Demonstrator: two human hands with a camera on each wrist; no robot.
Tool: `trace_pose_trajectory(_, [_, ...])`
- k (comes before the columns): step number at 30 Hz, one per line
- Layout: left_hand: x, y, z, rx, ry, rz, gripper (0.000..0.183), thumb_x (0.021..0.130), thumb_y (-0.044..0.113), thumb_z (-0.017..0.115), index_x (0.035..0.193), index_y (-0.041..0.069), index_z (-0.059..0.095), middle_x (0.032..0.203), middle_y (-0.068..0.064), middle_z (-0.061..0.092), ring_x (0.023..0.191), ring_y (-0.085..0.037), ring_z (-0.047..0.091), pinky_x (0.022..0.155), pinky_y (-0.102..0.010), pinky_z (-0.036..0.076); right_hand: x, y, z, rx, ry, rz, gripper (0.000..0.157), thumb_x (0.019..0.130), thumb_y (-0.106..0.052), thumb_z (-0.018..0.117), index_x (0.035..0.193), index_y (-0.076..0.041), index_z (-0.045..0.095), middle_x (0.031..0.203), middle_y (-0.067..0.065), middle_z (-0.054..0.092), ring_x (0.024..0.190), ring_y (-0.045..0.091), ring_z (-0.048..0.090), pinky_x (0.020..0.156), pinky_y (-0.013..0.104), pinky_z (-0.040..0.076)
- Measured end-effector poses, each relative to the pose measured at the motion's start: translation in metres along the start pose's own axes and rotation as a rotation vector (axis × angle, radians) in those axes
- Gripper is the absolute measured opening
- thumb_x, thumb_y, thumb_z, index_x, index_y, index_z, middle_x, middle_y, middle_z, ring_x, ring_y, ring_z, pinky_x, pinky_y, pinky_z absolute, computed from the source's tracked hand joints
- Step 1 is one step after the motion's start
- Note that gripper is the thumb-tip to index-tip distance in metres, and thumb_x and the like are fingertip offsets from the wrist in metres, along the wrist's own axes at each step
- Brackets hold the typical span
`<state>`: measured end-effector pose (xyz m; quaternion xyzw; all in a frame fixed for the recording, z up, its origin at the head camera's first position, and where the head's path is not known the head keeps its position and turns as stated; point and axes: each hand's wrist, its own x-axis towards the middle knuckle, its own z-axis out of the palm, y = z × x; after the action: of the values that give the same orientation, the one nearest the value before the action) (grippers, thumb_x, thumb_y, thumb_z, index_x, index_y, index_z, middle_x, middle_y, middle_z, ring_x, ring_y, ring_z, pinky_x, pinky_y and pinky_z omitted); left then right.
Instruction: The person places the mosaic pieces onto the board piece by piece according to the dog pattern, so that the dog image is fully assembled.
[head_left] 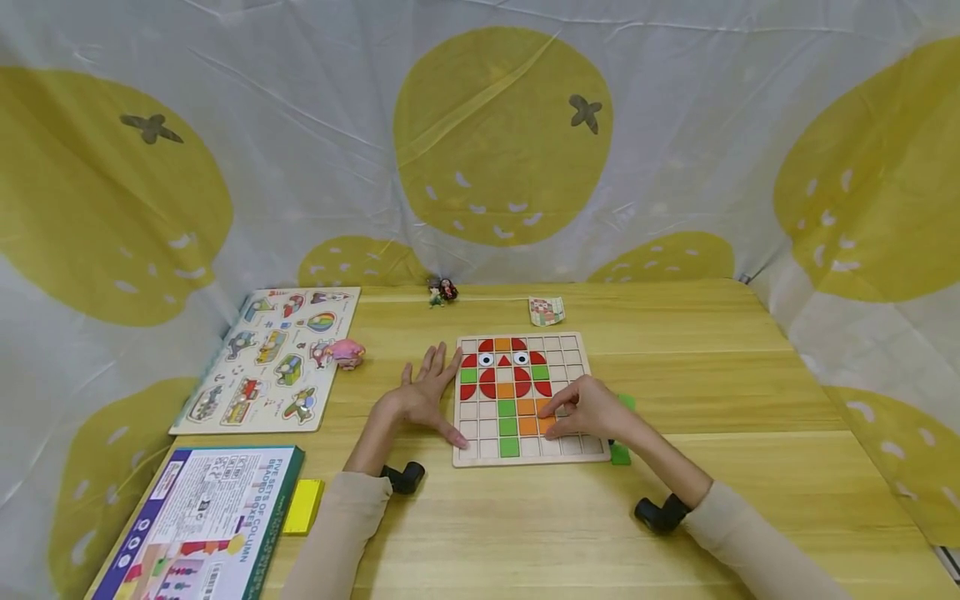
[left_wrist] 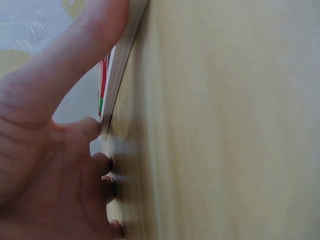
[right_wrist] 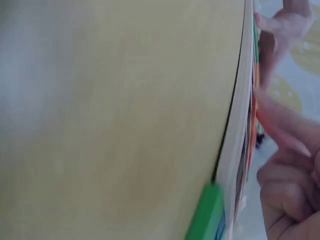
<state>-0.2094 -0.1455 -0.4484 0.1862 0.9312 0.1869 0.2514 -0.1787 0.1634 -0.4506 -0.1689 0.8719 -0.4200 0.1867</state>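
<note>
A square wooden grid board lies on the table. Red curved pieces, round eye tiles, green squares and orange squares fill part of its cells. My left hand is spread along the board's left edge, its thumb at the lower left corner; in the left wrist view the thumb reaches the board's side. Over the right part of the board, my right hand pinches an orange square tile between thumb and index finger, low in its cell. The right wrist view shows the fingertips at the orange tiles, seen edge-on.
Green pieces lie by the board's right edge. A small pattern card and little figurines are behind it. To the left are a picture puzzle board, a pink toy, a boxed toy set and a yellow block.
</note>
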Motion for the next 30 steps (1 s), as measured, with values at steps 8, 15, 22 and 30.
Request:
trace_pose_trajectory(8, [0.002,0.001,0.001,0.005,0.003,0.000,0.145,0.054,0.059,0.087,0.156,0.020,-0.008,0.161,-0.015,-0.021,0.149,-0.034,-0.020,0.115,-0.067,-0.007,-0.025,0.031,-0.053,-0.028,0.114,0.096,0.027,0.080,-0.021,0.078,0.105,-0.011,0.075,0.057,-0.003,0.033,0.052,0.010,0.030,0.049,0.022,0.026])
trace_pose_trajectory(15, [0.003,-0.001,0.001,0.019,0.003,-0.007,0.145,0.053,0.061,0.086,0.156,0.021,-0.009,0.161,-0.015,-0.022,0.149,-0.035,-0.019,0.115,-0.067,-0.007,-0.038,0.051,-0.070,-0.053,0.072,0.127,0.033,0.075,-0.020,0.082,0.106,-0.009,0.075,0.060,-0.002,0.031,0.056,0.010,0.029,0.052,0.023,0.024])
trace_pose_trajectory(22, [0.002,-0.002,0.001,0.006,0.011,0.009,0.145,0.054,0.059,0.087,0.156,0.020,-0.008,0.161,-0.016,-0.021,0.149,-0.036,-0.019,0.114,-0.068,-0.007,-0.029,0.051,-0.063,0.014,0.008,0.127,0.027,0.073,-0.017,0.084,0.096,-0.007,0.076,0.058,-0.001,0.039,0.051,0.008,0.028,0.049,0.021,0.024])
trace_pose_trajectory(30, [0.000,-0.001,0.001,0.007,0.015,0.013,0.145,0.054,0.058,0.087,0.156,0.019,-0.008,0.160,-0.016,-0.021,0.149,-0.035,-0.019,0.114,-0.068,-0.007,-0.021,0.059,-0.070,-0.009,0.017,0.131,0.024,0.073,-0.020,0.084,0.092,-0.009,0.076,0.056,-0.003,0.041,0.051,0.009,0.029,0.050,0.021,0.026])
